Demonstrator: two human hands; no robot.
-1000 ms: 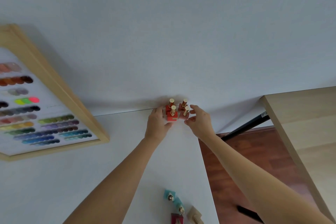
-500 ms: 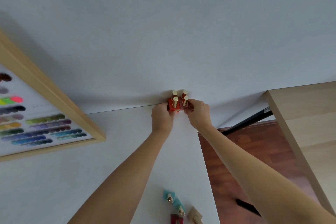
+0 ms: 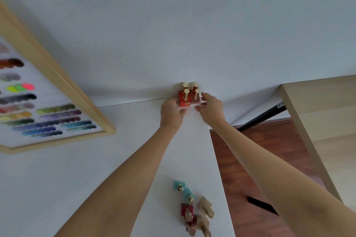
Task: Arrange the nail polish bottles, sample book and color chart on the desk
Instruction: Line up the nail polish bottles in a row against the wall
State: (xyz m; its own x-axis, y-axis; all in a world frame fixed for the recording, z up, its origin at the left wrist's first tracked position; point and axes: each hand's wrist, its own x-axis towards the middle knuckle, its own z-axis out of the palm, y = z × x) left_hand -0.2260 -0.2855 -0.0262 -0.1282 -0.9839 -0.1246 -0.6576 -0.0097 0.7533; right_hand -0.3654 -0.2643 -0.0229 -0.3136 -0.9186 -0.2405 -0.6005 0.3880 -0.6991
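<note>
Several red nail polish bottles (image 3: 184,100) with gold caps stand packed together at the far edge of the white desk (image 3: 119,159), against the wall. My left hand (image 3: 171,114) grips the front-left red bottle, thumb under its near face and fingers on its left side. My right hand (image 3: 211,107) is at the cluster's right side with index finger and thumb spread; the fingertips are at the right-hand bottles. The colour chart (image 3: 44,113), a wood-framed board with rows of swatches, leans at the left. No sample book is in view.
More bottles lie near the desk's front right: two teal bottles (image 3: 184,190), a beige bottle (image 3: 206,207) and a dark red bottle (image 3: 187,212). The desk's right edge drops to a wooden floor (image 3: 269,156). A light wood tabletop (image 3: 323,113) stands at the right.
The red bottles were pushed back from a loose group into a tight cluster against the wall. My right hand's fingers have since spread apart at the cluster's side.
</note>
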